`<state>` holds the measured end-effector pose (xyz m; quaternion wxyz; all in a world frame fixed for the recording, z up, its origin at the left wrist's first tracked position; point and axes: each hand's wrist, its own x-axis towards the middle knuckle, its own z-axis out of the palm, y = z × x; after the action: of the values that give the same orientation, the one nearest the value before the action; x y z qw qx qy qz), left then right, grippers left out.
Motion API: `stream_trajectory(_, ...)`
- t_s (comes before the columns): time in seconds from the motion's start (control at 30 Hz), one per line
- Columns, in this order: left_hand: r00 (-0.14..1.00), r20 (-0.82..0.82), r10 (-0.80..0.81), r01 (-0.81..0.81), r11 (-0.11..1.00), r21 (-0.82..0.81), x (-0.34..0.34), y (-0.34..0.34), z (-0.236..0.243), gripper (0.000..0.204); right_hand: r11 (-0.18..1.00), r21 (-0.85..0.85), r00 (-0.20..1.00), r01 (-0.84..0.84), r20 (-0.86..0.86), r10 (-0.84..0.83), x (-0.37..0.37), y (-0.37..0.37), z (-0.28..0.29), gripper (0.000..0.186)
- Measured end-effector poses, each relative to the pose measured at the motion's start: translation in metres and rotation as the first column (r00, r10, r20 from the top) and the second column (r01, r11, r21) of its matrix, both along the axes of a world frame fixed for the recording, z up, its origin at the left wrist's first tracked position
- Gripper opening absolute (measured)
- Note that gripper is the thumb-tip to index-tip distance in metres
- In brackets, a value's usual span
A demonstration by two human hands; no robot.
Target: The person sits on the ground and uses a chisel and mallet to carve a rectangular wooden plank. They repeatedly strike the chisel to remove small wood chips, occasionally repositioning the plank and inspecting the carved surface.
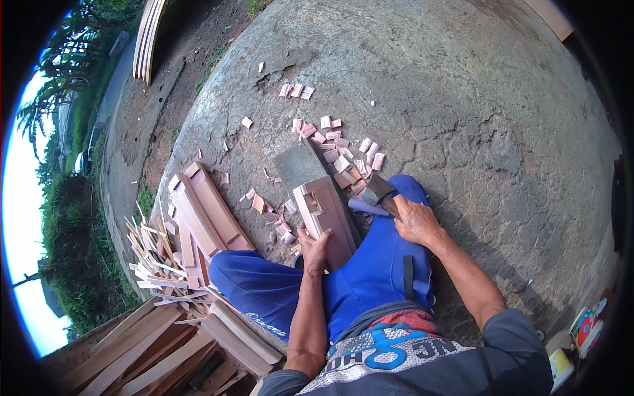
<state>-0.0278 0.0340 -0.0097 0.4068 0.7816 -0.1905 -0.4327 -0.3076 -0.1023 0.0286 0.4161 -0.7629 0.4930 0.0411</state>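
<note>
A pinkish wooden piece point(335, 224) with cut notches and recesses at its far end rests on a grey plank point(300, 165) between my legs. My left hand point(314, 249) grips it near its close end, the thumb lying on its face. In my right hand point(419, 221) is the short handle of a hatchet-like tool point(378, 191) with a broad dark metal head. That head hangs right of the wooden piece, apart from it, by my right knee. Several small wood offcuts point(342, 164) lie scattered around the plank's far end.
Grooved boards point(210, 204) lie stacked at my left, beside a heap of thin wood strips point(158, 264). Long planks point(142, 350) fill the lower left. Cracked concrete point(489, 152) spreads ahead and right. Coloured packages point(584, 327) stand at the lower right edge.
</note>
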Motion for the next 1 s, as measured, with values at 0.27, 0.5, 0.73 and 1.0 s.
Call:
stream_trajectory(0.27,0.742,0.666,-0.071,-0.031,0.99,0.14,-0.001,-0.025,-0.049,0.083,0.997,0.045,0.996,0.068,0.06,-0.071,-0.021,-0.01,-0.004,0.04)
stream_trajectory(0.5,0.775,0.541,-0.326,-0.174,0.713,0.679,-0.064,-0.08,-0.033,0.146,0.998,0.054,0.993,0.042,0.105,-0.048,-0.024,-0.015,-0.005,0.04)
stream_trajectory(0.73,0.983,-0.159,-0.094,0.092,0.996,-0.02,0.012,-0.038,-0.005,0.111,0.996,0.061,0.987,0.068,0.143,-0.076,-0.032,-0.015,-0.009,0.041)
stream_trajectory(1.0,0.813,0.571,-0.112,0.071,0.993,0.095,0.018,-0.015,-0.015,0.105,0.994,0.061,0.967,0.092,0.232,-0.104,-0.038,-0.012,-0.017,0.041)
